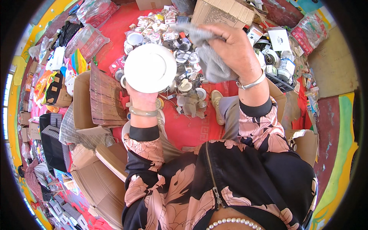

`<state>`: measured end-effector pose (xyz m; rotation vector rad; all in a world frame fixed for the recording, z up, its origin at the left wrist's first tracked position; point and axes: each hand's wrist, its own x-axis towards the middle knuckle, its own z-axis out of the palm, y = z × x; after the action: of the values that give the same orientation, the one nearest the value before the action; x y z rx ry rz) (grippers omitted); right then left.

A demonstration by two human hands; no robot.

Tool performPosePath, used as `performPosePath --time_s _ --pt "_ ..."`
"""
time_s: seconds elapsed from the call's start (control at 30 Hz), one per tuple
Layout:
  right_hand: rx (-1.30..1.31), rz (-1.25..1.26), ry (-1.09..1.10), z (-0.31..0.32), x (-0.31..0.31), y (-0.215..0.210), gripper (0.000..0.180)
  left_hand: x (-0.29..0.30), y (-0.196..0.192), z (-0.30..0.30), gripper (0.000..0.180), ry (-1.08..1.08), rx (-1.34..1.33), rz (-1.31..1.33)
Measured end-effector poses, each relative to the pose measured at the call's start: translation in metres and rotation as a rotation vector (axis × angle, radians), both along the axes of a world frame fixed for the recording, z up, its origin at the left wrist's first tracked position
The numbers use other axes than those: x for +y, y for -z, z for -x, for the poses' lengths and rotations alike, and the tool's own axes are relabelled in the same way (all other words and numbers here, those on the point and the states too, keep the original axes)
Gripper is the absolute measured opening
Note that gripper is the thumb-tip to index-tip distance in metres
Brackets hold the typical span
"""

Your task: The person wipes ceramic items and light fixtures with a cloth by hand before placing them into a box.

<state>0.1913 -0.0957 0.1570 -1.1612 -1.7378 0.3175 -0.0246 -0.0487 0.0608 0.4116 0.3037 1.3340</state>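
Note:
My left hand (142,100) holds up a white round disc (147,69) with a raised ring on its face. The disc hides most of the fingers. To its right, my right hand (237,50) is closed around a crumpled grey cloth (214,63), which hangs below the fingers and sticks out to the left. The cloth and disc are apart. Beneath and beyond both hands spreads a heap of small items (186,55): white round fittings, little boxes and dark round parts.
Open cardboard boxes stand left (82,99) and lower left (101,184). Another cardboard box (222,13) lies beyond the heap. At right, a dark crate (281,82) sits near boxed round fittings. Plastic-wrapped bundles (86,40) line the left side. Red covering (184,130) lies underfoot.

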Motion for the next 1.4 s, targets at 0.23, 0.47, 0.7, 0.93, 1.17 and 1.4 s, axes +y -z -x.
performPosePath --time_s 0.23,0.47,0.7,0.93,1.17,1.4 --pt "0.064 -0.101 -0.038 0.036 0.003 0.005 0.029 0.012 0.015 0.005 0.061 0.661 -0.316 -0.253" --pt "-0.109 -0.134 -0.079 0.042 0.009 0.014 0.025 0.006 0.021 -0.009 0.057 0.102 0.208 -0.155" --pt "-0.53 -0.171 -0.112 0.048 -0.001 0.018 0.025 -0.012 0.001 -0.017 0.051 0.101 0.033 -0.111" --pt "-0.511 -0.125 -0.036 0.061 -0.004 0.025 0.02 -0.001 0.018 -0.017 0.051 -0.007 0.154 -0.046" --pt "-0.395 -0.191 -0.276 0.059 -0.002 0.022 0.02 -0.008 0.012 -0.015 0.052 0.101 0.178 -0.115" --pt "-0.463 -0.176 -0.411 0.051 -0.004 0.019 0.021 -0.009 0.005 -0.013 0.053 0.196 0.312 -0.109"
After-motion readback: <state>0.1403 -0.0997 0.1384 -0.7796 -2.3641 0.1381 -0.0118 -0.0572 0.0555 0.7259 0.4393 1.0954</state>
